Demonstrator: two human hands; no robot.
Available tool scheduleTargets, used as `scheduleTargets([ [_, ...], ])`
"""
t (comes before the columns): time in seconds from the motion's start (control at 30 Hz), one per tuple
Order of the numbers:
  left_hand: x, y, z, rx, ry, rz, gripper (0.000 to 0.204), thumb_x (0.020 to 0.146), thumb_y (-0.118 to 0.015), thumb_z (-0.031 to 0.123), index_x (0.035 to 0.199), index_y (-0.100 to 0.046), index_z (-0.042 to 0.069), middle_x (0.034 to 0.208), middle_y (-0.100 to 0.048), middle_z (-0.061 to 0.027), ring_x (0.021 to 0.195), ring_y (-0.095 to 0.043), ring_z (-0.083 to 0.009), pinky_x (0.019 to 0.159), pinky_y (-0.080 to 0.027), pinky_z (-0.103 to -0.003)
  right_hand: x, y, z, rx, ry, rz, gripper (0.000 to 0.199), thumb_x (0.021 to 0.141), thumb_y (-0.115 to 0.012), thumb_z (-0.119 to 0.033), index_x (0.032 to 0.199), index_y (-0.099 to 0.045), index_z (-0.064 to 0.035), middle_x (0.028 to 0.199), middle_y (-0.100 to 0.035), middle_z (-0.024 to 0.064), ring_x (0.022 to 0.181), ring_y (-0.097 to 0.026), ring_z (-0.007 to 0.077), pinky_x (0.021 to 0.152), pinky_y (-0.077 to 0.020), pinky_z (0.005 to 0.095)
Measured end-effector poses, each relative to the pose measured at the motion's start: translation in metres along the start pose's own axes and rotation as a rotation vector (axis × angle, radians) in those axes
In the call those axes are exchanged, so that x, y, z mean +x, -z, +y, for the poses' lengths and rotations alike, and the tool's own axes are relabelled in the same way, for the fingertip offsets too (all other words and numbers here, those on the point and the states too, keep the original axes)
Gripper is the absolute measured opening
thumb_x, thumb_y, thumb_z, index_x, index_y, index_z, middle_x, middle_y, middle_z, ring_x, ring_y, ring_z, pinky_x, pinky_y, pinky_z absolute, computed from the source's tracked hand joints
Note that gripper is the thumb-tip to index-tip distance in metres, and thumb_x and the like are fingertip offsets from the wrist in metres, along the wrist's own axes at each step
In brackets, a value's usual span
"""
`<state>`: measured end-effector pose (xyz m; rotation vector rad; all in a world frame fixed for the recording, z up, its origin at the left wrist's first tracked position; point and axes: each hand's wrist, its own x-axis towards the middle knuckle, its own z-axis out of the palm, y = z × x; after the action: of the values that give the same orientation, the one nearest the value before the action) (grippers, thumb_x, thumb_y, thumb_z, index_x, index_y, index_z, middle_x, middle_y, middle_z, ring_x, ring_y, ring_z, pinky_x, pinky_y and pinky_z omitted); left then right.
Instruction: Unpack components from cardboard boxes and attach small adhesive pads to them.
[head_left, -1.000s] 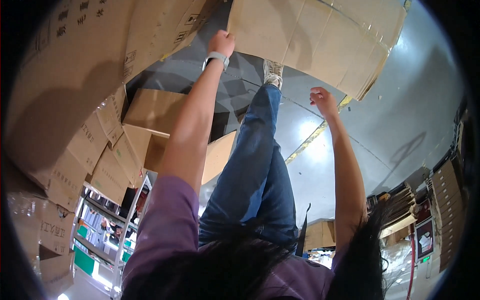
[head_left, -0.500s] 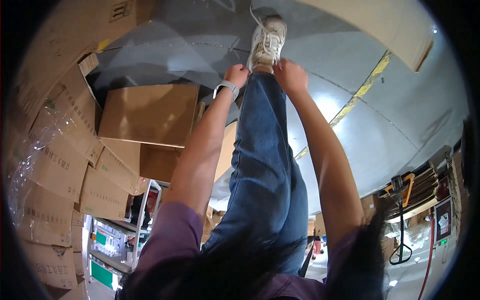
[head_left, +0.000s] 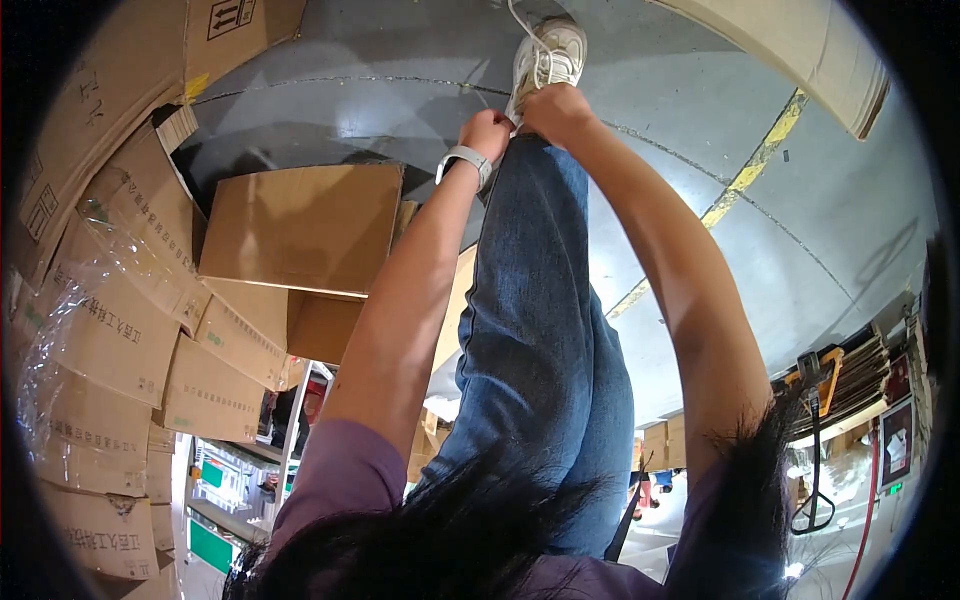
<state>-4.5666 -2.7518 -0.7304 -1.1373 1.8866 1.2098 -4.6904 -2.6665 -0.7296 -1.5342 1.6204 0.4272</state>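
Note:
A white lace-up sneaker (head_left: pixel 553 55) is on my foot on the grey floor at the top of the head view, a loose lace trailing off its far end. My left hand (head_left: pixel 487 133), with a pale watch band (head_left: pixel 464 160) on the wrist, is closed at the left side of the ankle. Across the front of the ankle lies my right hand (head_left: pixel 558 112), fingers curled toward the left one and partly hidden. A small white bit shows between the hands, too small to name. Both hands are beside the hem of my blue jeans (head_left: pixel 535 250).
An open cardboard box (head_left: pixel 300 228) stands left of my leg. Stacked cartons (head_left: pixel 110 330), partly wrapped in clear film, fill the far left. A cardboard edge (head_left: pixel 800 45) juts in at upper right. Yellow floor tape (head_left: pixel 750 170) runs at right; a pallet jack handle (head_left: pixel 815 450) stands beyond.
My right hand has moved left from the right side of the ankle across its front, close to my left hand. The left hand stays at the left side of the ankle.

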Motion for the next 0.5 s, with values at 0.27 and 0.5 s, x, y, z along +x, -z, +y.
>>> scheduleTargets([
  [0.27,0.004,0.008,-0.002,-0.129,-0.013,-0.045,0.017,0.076,-0.056,0.016,0.082,-0.066,0.003,0.078,-0.066,-0.0089,0.073,-0.060,-0.0179,0.070,-0.045,-0.029,-0.062,-0.025,-0.001,0.316,-0.199,0.544,0.014,0.077,-0.049,-0.014,0.077,-0.058,-0.0030,0.075,-0.063,0.0147,0.067,-0.064,0.0286,0.057,-0.0524,0.0369],
  [0.5,0.010,0.024,0.013,-0.095,-0.035,-0.064,0.017,0.076,-0.058,0.017,0.081,-0.066,0.003,0.077,-0.065,-0.0090,0.071,-0.059,-0.0164,0.069,-0.044,-0.028,-0.067,-0.052,-0.019,0.293,-0.380,0.516,0.010,0.077,-0.049,-0.012,0.079,-0.051,-0.0026,0.070,-0.061,0.0112,0.058,-0.063,0.0257,0.046,-0.0499,0.0351],
])
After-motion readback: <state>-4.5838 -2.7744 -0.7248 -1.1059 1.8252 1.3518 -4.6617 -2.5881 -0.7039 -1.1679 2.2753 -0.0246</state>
